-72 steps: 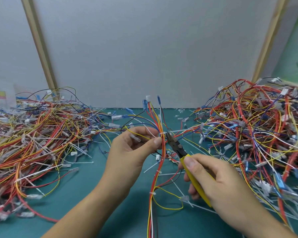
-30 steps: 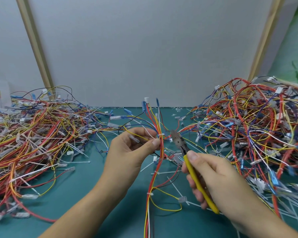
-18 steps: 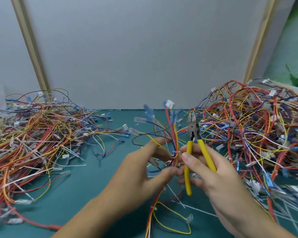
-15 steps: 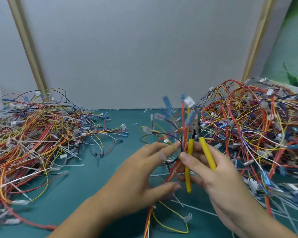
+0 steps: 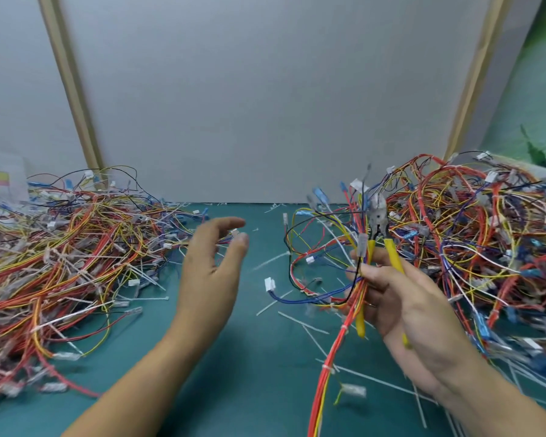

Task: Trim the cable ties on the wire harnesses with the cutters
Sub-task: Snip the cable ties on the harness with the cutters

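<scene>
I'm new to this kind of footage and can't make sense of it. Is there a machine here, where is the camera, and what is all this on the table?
There is no machine. These are a person's two bare hands, filmed by one wide-angle camera worn on the head, looking forward and down. A green mat carries a left pile of wire harnesses and a right pile, with loose white cable ties lying between them. The right hand grips yellow-handled cutters together with one wire harness, whose mostly red wires hang down. The left hand is open above the mat and holds nothing.
</scene>
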